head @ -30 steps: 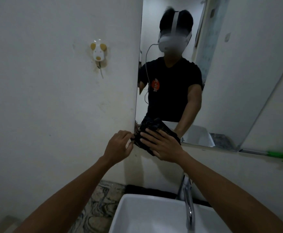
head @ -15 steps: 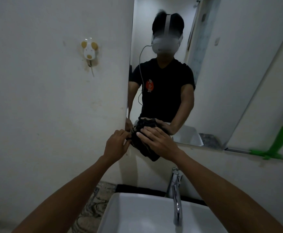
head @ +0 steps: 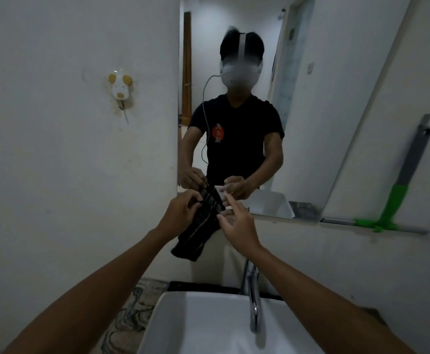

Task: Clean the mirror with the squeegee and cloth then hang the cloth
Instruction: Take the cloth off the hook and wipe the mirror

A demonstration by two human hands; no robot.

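Against the white bathroom wall, at the lower left corner of the frameless wall mirror (head: 311,123), your left hand (head: 180,213) pinches the dark striped cloth (head: 198,231) so it hangs free, while your right hand (head: 237,226), fingers loose, holds nothing.

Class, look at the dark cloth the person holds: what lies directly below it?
Below the hanging cloth is bare white wall, then the sink rim with the tap to its right. The left hand pinches the cloth's top, covering that edge.
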